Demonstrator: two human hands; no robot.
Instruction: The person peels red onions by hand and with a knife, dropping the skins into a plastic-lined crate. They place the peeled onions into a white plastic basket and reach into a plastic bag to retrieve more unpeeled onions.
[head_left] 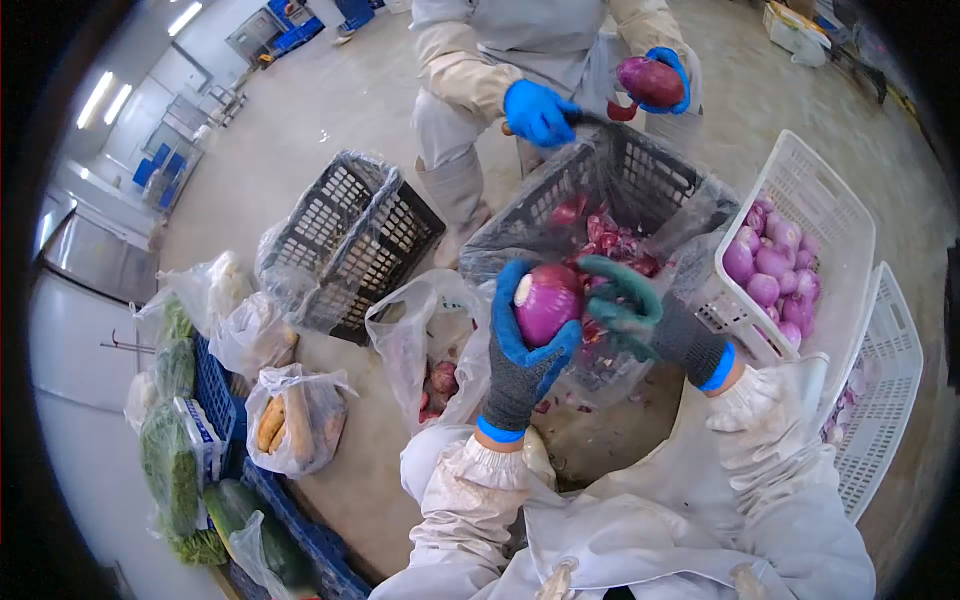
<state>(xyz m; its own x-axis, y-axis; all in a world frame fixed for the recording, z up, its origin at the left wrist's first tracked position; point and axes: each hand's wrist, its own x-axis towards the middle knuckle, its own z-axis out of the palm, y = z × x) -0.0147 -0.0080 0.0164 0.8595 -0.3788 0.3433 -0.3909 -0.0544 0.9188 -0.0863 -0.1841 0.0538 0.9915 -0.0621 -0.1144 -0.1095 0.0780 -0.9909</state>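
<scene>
My left hand, in a grey glove with a blue palm, is wrapped round a peeled red onion, glossy purple with a pale cut end facing left. Just right of the onion is my right hand, in a grey glove with a green palm. Its fingers are curled and smeared by motion, so whether anything is in them cannot be made out. Both hands are above a black crate lined with clear plastic, where loose red onion skins lie.
Opposite, a co-worker's blue-gloved hands hold a red onion and a knife. Peeled onions fill part of a white crate. A plastic bag with onions, another black crate and bagged vegetables stand left.
</scene>
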